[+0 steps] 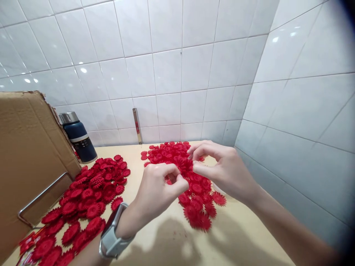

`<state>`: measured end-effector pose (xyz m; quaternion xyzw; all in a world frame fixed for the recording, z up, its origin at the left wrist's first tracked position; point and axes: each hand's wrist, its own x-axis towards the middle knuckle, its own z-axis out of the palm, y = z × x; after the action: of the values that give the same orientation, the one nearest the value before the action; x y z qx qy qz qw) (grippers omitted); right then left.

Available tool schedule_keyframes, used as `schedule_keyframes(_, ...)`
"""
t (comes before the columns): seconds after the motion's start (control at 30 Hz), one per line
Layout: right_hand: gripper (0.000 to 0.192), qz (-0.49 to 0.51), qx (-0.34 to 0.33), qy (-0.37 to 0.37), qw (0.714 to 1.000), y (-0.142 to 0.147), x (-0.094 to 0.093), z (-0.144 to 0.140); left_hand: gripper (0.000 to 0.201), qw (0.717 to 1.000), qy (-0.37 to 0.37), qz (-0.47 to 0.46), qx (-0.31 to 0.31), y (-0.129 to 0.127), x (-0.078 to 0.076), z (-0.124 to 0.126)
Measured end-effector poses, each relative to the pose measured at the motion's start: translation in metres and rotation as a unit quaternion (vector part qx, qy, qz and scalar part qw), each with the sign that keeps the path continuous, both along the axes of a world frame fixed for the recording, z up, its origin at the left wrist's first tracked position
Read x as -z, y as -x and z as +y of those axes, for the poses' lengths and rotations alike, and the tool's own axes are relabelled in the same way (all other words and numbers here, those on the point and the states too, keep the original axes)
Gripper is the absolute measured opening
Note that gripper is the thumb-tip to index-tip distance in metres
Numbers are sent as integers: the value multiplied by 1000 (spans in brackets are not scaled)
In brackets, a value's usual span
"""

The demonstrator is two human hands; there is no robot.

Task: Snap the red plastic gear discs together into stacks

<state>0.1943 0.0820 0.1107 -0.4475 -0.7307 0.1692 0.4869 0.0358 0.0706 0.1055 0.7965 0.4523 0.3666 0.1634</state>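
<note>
Seemingly mid-work | my left hand (161, 186) and right hand (226, 170) curled, grasp unclear | red rosettes (196, 188) lay separately heaped, finished share indistinguishable

Open gap, hemmed sides

A bare strip of worktop (135, 159) runs from the back edge between the left heap (87, 193) and the middle heap (197, 188). Cardboard (30, 155), bent wire (43, 193) and a bottle (78, 135) bar the left side; tiled walls (294, 99) close the back and right. The left hand (158, 184) and right hand (226, 171) crowd the middle heap from above.
</note>
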Motion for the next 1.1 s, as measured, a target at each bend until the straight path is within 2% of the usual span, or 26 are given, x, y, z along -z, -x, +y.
schedule_keyframes(0.1,14,-12,-17,6,1000,0,-1,-1,18,1000,30,4,2,2,-3,1)
schedule_keyframes(0.27,9,-32,-104,126,986,0,-4,-4,17,999,-8,39,-14,2,-4,1)
schedule_keyframes(0.4,5,-29,-140,170,975,0,-3,-2,20,998,-19,52,-9,1,-2,1)
schedule_keyframes(0.53,16,-52,-180,158,969,-3,-7,-1,16,1000,22,19,9,3,-4,0)
schedule_keyframes(0.77,14,-65,-167,170,969,-5,-12,-8,19,996,71,-7,51,4,-5,-1)
schedule_keyframes(0.9,10,-74,-190,174,963,-8,-10,-8,19,996,56,-4,77,6,-4,1)
schedule_keyframes(1.03,11,-78,-226,174,955,-15,-9,-5,19,986,96,-4,133,12,-7,2)
schedule_keyframes(1.1,11,-77,-225,174,956,-16,-9,-5,19,985,109,-18,135,15,-10,2)
